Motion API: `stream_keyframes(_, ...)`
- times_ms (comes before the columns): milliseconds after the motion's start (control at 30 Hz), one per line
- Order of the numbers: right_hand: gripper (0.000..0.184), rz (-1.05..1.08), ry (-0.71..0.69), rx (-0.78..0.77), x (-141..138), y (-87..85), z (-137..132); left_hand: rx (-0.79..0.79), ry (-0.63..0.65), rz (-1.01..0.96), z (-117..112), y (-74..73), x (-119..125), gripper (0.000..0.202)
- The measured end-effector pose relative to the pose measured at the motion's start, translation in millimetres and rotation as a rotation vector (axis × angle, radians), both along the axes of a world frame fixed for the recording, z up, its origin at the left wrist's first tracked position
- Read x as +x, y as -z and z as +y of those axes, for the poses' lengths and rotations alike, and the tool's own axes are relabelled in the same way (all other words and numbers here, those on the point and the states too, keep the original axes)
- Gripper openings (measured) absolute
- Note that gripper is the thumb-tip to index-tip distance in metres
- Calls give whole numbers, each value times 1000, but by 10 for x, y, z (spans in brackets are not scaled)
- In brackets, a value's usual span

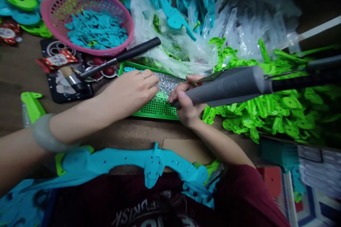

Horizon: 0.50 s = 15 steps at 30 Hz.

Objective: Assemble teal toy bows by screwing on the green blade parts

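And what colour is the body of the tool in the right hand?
The tool body is grey, seen best in the head view.

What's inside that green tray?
Small silvery pieces lie in the green tray, blue pieces at its far-left corner. What the left hand and right hand cover is hidden.

You're in what looks like an assembly workshop: on your bench [122,131], a green tray [156,110] holds small metal pieces [165,82], a pink basket [50,17] of blue plastic parts [96,30] stands behind it to the left, and loose lime-green parts [253,111] lie heaped to its right.
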State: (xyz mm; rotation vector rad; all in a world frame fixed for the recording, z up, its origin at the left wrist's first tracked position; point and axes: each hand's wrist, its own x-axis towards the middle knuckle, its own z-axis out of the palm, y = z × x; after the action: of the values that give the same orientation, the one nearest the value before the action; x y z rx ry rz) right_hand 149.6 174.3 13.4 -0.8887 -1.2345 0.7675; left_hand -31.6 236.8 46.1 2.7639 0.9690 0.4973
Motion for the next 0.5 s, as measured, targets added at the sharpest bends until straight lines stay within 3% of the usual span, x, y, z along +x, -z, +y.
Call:
stream_keyframes(67, 37, 9, 16, -11, -30, 44, 24, -23, 121, 123, -61, -64, -29, 13)
stream_keyframes(167, 39, 3, 47, -34, -58, 47, 41, -92, 115, 54, -317, -141, -81, 14)
stream_keyframes(267, 40, -3, 69, -19, -68, 38, 44, -26, 176, 17, -907, -190, -110, 17)
stream_keyframes(300, 39, -13, 74, -23, -69, 41, 45, 16, 263, -16, -1127, -200, -121, 21)
stream_keyframes(367, 40, -43, 83, -39, -73, 53, 53, -5, 294, -53, -1451, -204, -156, 26)
stream_keyframes(433, 42, -65, 80, -36, -76, 52, 61, -13, 256, -76, -1478, -184, -197, 28)
stream_keyframes(500, 40, -41, 63, 7, -76, -3, 51, 65, 126, -94, -1177, -152, -215, 26)
